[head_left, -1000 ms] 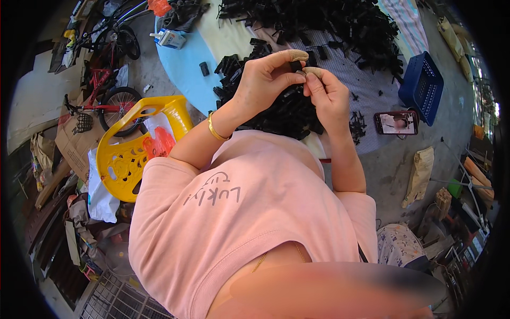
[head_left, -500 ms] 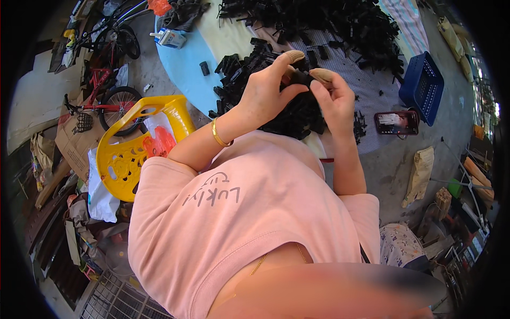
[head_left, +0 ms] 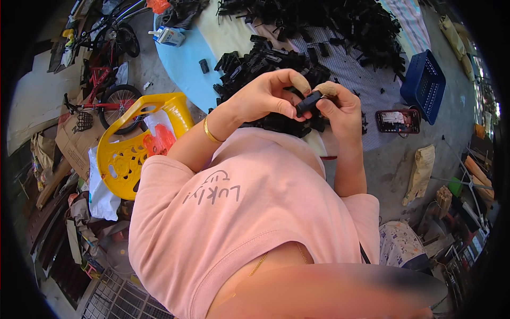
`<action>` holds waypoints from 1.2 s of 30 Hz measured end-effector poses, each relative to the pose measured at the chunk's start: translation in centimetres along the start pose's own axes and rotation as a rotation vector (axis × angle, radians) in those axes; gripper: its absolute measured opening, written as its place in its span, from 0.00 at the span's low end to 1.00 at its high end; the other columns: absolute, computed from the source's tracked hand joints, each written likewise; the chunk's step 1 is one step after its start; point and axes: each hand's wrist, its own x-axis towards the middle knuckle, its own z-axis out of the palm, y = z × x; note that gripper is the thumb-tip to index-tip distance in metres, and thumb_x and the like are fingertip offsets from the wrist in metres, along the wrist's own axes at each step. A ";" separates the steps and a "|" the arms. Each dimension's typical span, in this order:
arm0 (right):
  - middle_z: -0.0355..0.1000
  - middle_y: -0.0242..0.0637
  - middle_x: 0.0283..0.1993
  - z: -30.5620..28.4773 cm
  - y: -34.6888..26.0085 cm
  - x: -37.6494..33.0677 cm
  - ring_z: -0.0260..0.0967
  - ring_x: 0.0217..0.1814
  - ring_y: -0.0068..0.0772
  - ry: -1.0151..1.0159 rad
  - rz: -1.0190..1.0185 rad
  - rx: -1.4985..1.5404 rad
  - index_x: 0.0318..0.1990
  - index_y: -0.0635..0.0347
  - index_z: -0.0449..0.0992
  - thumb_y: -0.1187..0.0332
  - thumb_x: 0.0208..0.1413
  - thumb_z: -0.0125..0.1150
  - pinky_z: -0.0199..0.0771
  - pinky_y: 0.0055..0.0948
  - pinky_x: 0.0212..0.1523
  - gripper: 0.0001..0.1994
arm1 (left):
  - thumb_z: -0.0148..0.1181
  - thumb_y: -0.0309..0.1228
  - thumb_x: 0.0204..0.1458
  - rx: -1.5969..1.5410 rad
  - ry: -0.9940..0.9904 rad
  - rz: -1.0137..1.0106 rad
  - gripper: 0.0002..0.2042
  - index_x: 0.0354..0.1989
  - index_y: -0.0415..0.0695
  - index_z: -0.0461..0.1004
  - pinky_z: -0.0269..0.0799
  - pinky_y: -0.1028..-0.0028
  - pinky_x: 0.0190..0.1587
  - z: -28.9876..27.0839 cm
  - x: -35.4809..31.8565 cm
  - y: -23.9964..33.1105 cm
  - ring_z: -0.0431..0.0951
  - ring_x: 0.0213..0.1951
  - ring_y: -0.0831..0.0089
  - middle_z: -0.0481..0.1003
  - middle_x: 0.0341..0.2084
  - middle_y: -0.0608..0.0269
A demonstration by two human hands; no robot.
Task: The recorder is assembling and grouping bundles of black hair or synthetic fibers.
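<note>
Checked head cam. Both hands were up in front of the chest, working one small black plastic piece point(head_left: 308, 102). Left hand point(head_left: 264, 97) was curled over it from the left, thumb and fingertips closed on its near end. Right hand point(head_left: 340, 106) was closed on the far end, thumb on top, fingers wrapped under. Neither hand was open at all; the piece sat pinched between them, just above the pile of black parts point(head_left: 268, 64) right below the hands.

Change versus a second ago: the hands had dropped slightly toward the chest and drawn tighter together. Earlier the left fingers arched higher over the piece with the right hand cupped beside it; half a second ago the piece showed between the fingertips, and now it lay angled, more exposed between both thumbs. My read: they were pressing or fitting it, not picking a new one. Can't tell if it was one part or two joined.

Beyond the right hand: phone point(head_left: 397, 120) on the ground, blue basket point(head_left: 425, 82) further out. Left of the left hand: yellow plastic chair point(head_left: 133, 143).
</note>
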 end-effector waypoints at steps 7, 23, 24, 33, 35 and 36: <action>0.67 0.26 0.30 -0.5 0.3 0.7 0.61 0.29 0.14 -0.194 -0.183 -0.258 0.38 0.68 0.72 0.77 0.47 0.60 0.61 0.13 0.31 0.10 | 0.64 0.21 0.41 -0.030 0.097 -0.153 0.11 0.31 0.38 0.66 0.74 0.75 0.37 0.0 0.0 -0.4 0.76 0.33 0.70 0.72 0.28 0.60; 0.66 0.27 0.21 1.9 0.5 0.1 0.61 0.24 0.15 0.145 -0.029 -0.509 0.33 0.65 0.71 0.71 0.56 0.51 0.61 0.14 0.27 0.06 | 0.58 0.16 0.45 0.727 0.473 0.245 0.14 0.42 0.36 0.68 0.68 0.81 0.45 1.6 -0.3 -1.1 0.70 0.40 0.81 0.70 0.37 0.66; 0.66 0.27 0.21 1.9 0.6 0.1 0.61 0.24 0.15 0.144 -0.029 -0.508 0.33 0.65 0.71 0.71 0.56 0.51 0.61 0.14 0.27 0.06 | 0.58 0.16 0.45 0.756 0.494 0.251 0.13 0.40 0.36 0.70 0.68 0.80 0.45 1.5 -0.3 -1.2 0.71 0.40 0.80 0.70 0.37 0.65; 0.65 0.24 0.21 0.4 1.6 1.7 0.57 0.22 0.13 0.062 0.195 -0.363 0.33 0.66 0.72 0.71 0.55 0.53 0.57 0.13 0.24 0.07 | 0.63 0.18 0.37 1.320 0.544 0.511 0.11 0.31 0.39 0.74 0.70 0.78 0.33 1.0 -0.1 -1.5 0.75 0.32 0.70 0.73 0.28 0.58; 0.66 0.25 0.23 -1.7 1.6 3.6 0.58 0.24 0.13 -0.158 0.258 -0.409 0.34 0.66 0.74 0.70 0.53 0.55 0.59 0.14 0.26 0.07 | 0.63 0.19 0.37 1.371 0.556 0.547 0.11 0.32 0.41 0.74 0.71 0.77 0.32 -0.2 0.0 -1.1 0.75 0.30 0.68 0.73 0.29 0.58; 0.69 0.25 0.25 -2.8 2.1 4.6 0.61 0.26 0.14 -0.114 0.163 -0.501 0.35 0.66 0.75 0.69 0.51 0.58 0.61 0.15 0.28 0.09 | 0.62 0.21 0.38 1.422 0.566 0.583 0.11 0.33 0.42 0.74 0.71 0.75 0.32 -0.8 -0.1 -0.8 0.75 0.28 0.65 0.73 0.30 0.58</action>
